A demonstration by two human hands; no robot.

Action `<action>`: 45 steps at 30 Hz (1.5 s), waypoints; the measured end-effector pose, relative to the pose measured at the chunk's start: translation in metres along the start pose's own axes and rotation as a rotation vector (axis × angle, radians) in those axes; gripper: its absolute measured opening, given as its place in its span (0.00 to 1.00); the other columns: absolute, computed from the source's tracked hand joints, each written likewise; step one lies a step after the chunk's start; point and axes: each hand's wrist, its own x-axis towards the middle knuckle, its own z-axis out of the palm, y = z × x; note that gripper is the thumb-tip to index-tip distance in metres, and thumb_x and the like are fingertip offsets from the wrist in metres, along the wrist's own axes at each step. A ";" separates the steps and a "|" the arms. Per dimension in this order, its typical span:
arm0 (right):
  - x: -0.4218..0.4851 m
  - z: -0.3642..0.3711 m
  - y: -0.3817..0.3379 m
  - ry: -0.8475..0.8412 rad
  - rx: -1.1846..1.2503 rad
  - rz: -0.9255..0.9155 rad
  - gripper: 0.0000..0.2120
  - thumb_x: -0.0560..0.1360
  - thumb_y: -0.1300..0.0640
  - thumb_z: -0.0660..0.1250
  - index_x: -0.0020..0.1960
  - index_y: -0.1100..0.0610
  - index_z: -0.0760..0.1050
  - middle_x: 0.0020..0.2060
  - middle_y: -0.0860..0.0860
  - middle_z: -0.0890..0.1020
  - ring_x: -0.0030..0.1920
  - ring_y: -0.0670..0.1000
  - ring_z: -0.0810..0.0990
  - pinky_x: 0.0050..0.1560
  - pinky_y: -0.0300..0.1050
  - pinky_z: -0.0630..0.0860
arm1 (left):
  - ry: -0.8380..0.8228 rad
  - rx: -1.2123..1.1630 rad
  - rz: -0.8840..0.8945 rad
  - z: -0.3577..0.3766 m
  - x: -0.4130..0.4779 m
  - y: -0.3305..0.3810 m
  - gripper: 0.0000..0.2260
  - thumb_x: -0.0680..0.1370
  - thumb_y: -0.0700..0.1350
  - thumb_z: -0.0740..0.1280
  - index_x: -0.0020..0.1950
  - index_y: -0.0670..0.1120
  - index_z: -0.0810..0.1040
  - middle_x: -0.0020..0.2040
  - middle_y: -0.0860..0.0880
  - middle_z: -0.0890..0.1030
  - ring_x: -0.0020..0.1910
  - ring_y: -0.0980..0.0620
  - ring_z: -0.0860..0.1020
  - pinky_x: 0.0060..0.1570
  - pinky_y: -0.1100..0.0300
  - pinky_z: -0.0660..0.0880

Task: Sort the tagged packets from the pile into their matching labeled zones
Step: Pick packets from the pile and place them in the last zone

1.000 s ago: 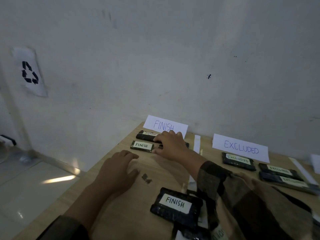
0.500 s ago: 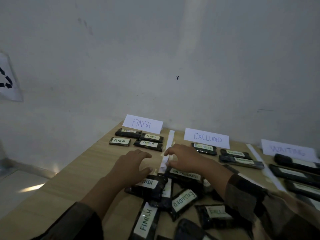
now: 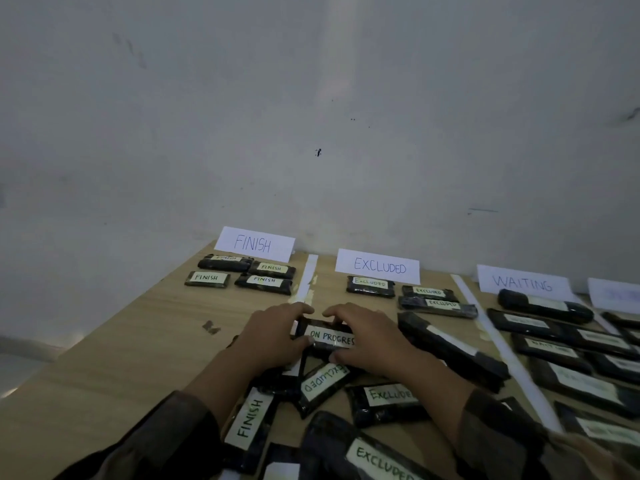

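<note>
On the pale wood-grain counter [image 3: 138, 341], four flat black FINISH packets [image 3: 265, 281] lay below the white FINISH card [image 3: 254, 244], fenced off by a white paper strip [image 3: 309, 275]. The left hand [image 3: 273, 336] and right hand [image 3: 370, 337], fingers curled, pinched the ends of the glossy black ON PROGRESS packet [image 3: 329, 336] atop the jumbled pile [image 3: 384, 405], just before the EXCLUDED card [image 3: 378, 266]. Further right, long dark WAITING packets [image 3: 543, 306] crowded beneath the WAITING card [image 3: 523, 284].
</note>
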 end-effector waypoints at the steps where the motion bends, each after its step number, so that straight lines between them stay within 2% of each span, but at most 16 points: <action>1: -0.003 0.001 0.001 0.036 0.024 -0.008 0.32 0.68 0.47 0.73 0.69 0.45 0.64 0.63 0.43 0.73 0.61 0.47 0.72 0.58 0.46 0.70 | 0.003 -0.026 -0.011 -0.001 0.001 0.002 0.21 0.73 0.55 0.69 0.65 0.56 0.71 0.61 0.56 0.76 0.58 0.55 0.75 0.59 0.57 0.71; 5: -0.012 0.005 0.007 0.149 -0.018 -0.079 0.31 0.69 0.49 0.72 0.69 0.47 0.65 0.61 0.45 0.71 0.60 0.47 0.71 0.52 0.44 0.73 | 0.018 -0.202 -0.045 -0.007 0.005 0.008 0.12 0.69 0.48 0.75 0.49 0.57 0.76 0.49 0.55 0.79 0.43 0.57 0.78 0.47 0.61 0.74; 9: -0.021 0.002 0.016 0.278 -0.051 -0.100 0.28 0.70 0.51 0.70 0.68 0.50 0.67 0.59 0.48 0.70 0.58 0.48 0.71 0.52 0.42 0.74 | 0.042 -0.366 -0.049 -0.016 0.007 0.019 0.11 0.69 0.42 0.76 0.43 0.56 0.77 0.47 0.55 0.80 0.35 0.57 0.78 0.41 0.61 0.75; 14: -0.036 -0.010 0.034 0.347 -0.081 -0.116 0.30 0.68 0.50 0.73 0.68 0.52 0.68 0.58 0.49 0.71 0.57 0.48 0.71 0.51 0.42 0.75 | 0.053 -0.441 -0.007 -0.022 0.012 0.040 0.10 0.69 0.41 0.75 0.43 0.55 0.78 0.43 0.55 0.81 0.38 0.62 0.75 0.45 0.61 0.72; 17: -0.047 -0.019 0.047 0.381 -0.124 -0.107 0.30 0.66 0.49 0.73 0.65 0.53 0.71 0.55 0.50 0.74 0.55 0.51 0.73 0.48 0.45 0.75 | 0.028 -0.453 0.013 -0.021 0.017 0.057 0.10 0.70 0.43 0.75 0.48 0.53 0.80 0.47 0.53 0.80 0.37 0.59 0.77 0.44 0.60 0.75; 19: -0.057 -0.028 0.057 0.396 -0.181 -0.091 0.30 0.64 0.48 0.74 0.64 0.54 0.73 0.53 0.50 0.76 0.54 0.52 0.74 0.48 0.46 0.74 | 0.013 -0.438 0.044 -0.020 0.020 0.070 0.14 0.70 0.44 0.75 0.53 0.53 0.79 0.49 0.54 0.79 0.38 0.57 0.78 0.43 0.63 0.74; 23: -0.083 -0.044 0.081 0.429 -0.293 -0.024 0.31 0.60 0.46 0.77 0.61 0.52 0.76 0.51 0.50 0.79 0.50 0.53 0.76 0.47 0.45 0.72 | -0.014 -0.286 0.170 -0.015 0.026 0.104 0.25 0.70 0.48 0.75 0.65 0.52 0.72 0.58 0.54 0.75 0.56 0.55 0.75 0.54 0.63 0.69; 26: -0.107 -0.058 0.101 0.416 -0.370 0.059 0.31 0.60 0.45 0.77 0.61 0.51 0.76 0.51 0.51 0.79 0.50 0.54 0.77 0.48 0.50 0.73 | -0.038 -0.188 0.271 -0.008 0.033 0.131 0.29 0.69 0.49 0.75 0.68 0.52 0.70 0.63 0.53 0.72 0.63 0.54 0.71 0.62 0.60 0.68; 28: -0.124 -0.068 0.115 0.408 -0.409 0.113 0.30 0.61 0.44 0.77 0.61 0.51 0.76 0.52 0.50 0.79 0.51 0.55 0.77 0.49 0.52 0.73 | -0.051 -0.118 0.342 -0.001 0.038 0.149 0.29 0.69 0.51 0.75 0.68 0.52 0.69 0.65 0.53 0.71 0.64 0.53 0.70 0.63 0.56 0.68; 35: -0.190 -0.100 0.157 0.375 -0.429 0.307 0.30 0.67 0.45 0.72 0.67 0.49 0.71 0.59 0.49 0.75 0.58 0.53 0.72 0.57 0.51 0.67 | -0.006 0.022 0.523 0.032 0.049 0.215 0.28 0.72 0.56 0.70 0.69 0.54 0.66 0.68 0.53 0.69 0.67 0.53 0.67 0.64 0.54 0.67; 39: -0.230 -0.111 0.185 0.383 -0.453 0.407 0.30 0.66 0.44 0.72 0.66 0.49 0.71 0.58 0.48 0.76 0.58 0.53 0.73 0.57 0.51 0.67 | -0.012 0.112 0.590 0.050 0.051 0.258 0.27 0.74 0.58 0.66 0.71 0.53 0.65 0.70 0.52 0.68 0.68 0.50 0.67 0.65 0.52 0.66; 45: -0.295 -0.127 0.225 0.345 -0.491 0.586 0.31 0.67 0.43 0.70 0.68 0.47 0.69 0.61 0.47 0.74 0.61 0.52 0.71 0.59 0.49 0.65 | -0.023 0.131 0.674 0.086 0.051 0.320 0.27 0.74 0.57 0.65 0.71 0.51 0.65 0.68 0.50 0.69 0.67 0.50 0.68 0.64 0.51 0.68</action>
